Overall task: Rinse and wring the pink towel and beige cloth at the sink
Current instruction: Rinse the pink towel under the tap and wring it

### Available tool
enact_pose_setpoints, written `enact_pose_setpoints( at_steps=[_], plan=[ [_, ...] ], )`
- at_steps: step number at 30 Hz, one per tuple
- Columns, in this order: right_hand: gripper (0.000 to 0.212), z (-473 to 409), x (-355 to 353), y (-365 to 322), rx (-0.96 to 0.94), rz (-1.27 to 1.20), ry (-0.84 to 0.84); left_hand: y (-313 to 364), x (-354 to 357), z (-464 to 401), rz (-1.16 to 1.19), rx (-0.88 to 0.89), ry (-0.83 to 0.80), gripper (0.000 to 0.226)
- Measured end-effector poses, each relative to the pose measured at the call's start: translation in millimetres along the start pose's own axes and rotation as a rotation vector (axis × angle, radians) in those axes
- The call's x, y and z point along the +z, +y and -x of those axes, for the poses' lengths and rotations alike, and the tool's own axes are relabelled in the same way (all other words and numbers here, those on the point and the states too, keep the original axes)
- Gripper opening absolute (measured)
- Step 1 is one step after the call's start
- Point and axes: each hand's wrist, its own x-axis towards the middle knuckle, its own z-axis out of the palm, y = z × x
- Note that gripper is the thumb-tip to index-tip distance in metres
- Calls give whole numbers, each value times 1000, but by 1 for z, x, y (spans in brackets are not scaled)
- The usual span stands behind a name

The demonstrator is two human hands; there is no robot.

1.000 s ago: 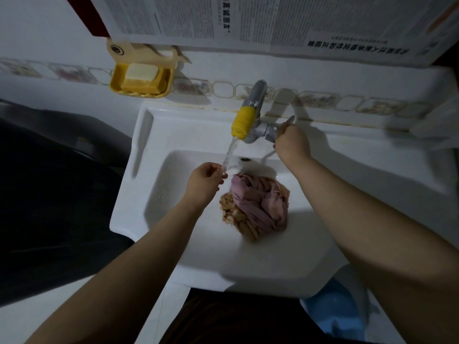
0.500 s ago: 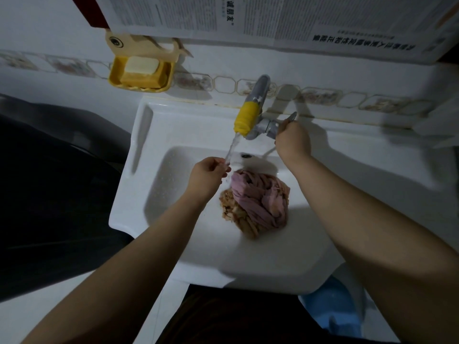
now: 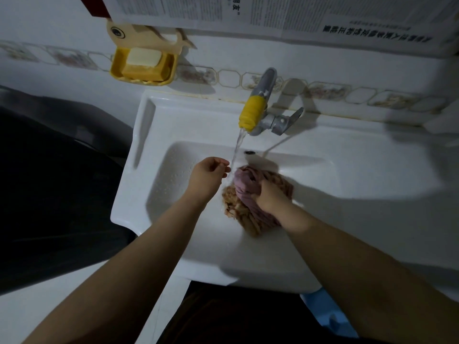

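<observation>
The pink towel [image 3: 244, 186] lies bunched on top of the beige cloth [image 3: 236, 211] in the basin of the white sink [image 3: 188, 247]. Water runs from the tap [image 3: 255, 112], which has a yellow spout tip, and lands at the towel's left edge. My right hand [image 3: 269, 194] grips the pink towel from the right side. My left hand [image 3: 207, 176] hovers just left of the water stream with its fingers loosely curled, holding nothing.
A yellow soap dish [image 3: 144, 65] with a bar of soap hangs on the tiled wall at the back left. Newspaper sheets [image 3: 273, 13] cover the wall above. A dark surface [image 3: 49, 182] is left of the sink. A blue object [image 3: 323, 311] sits below the sink's front right.
My right hand left the tap lever and came down onto the pink towel, closing on it. My left hand stays beside the stream. Water keeps running.
</observation>
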Motion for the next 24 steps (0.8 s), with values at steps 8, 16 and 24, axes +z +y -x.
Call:
enact_pose_setpoints(
  at_steps=[8, 16, 24],
  plan=[
    [23, 38, -11, -25, -319, -139, 333, -22, -10, 0, -176, 63, -47, 21],
    [25, 48, -60, -63, -342, -1161, 12, -8, -16, 2, -106, 231, -377, 46],
    [29, 36, -79, -59, -214, -629, -70, 5, -31, -9, 228, 98, 24, 45]
  ],
)
